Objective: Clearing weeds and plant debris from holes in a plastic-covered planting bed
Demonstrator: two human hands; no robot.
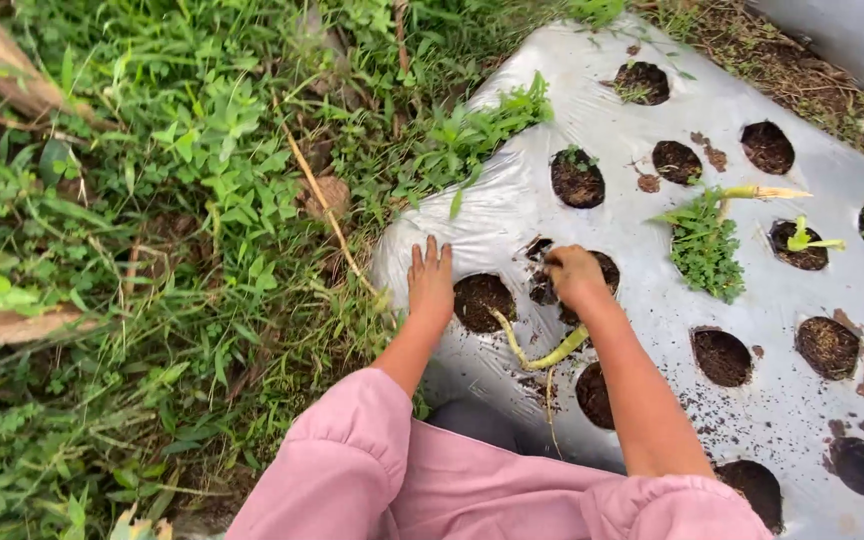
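Pink sleeves (372, 470) closest. Left hand (430, 280) flat, fingers spread on the silver mulch film (512, 210). Right hand (574, 277) seems closed in a planting hole (552, 285); pale stalk (542, 352) lies between my forearms, running toward me.

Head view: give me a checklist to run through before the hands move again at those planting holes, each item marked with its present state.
1. Left hand lies flat, palm down, on the silver plastic sheet beside a soil hole: ok.
2. Right hand closed at the edge of the next hole: ok; what it grips: cannot tell.
3. Pale green stalk lies loose on the sheet between the forearms, not in either hand: ok.
4. Hole under the right hand free of weeds: cannot tell, the hand covers it.
5. Sheet clean of spilled soil: not ok, crumbs are scattered near the lower right.
6. Weed clump sticks up through the sheet to the right: not ok.
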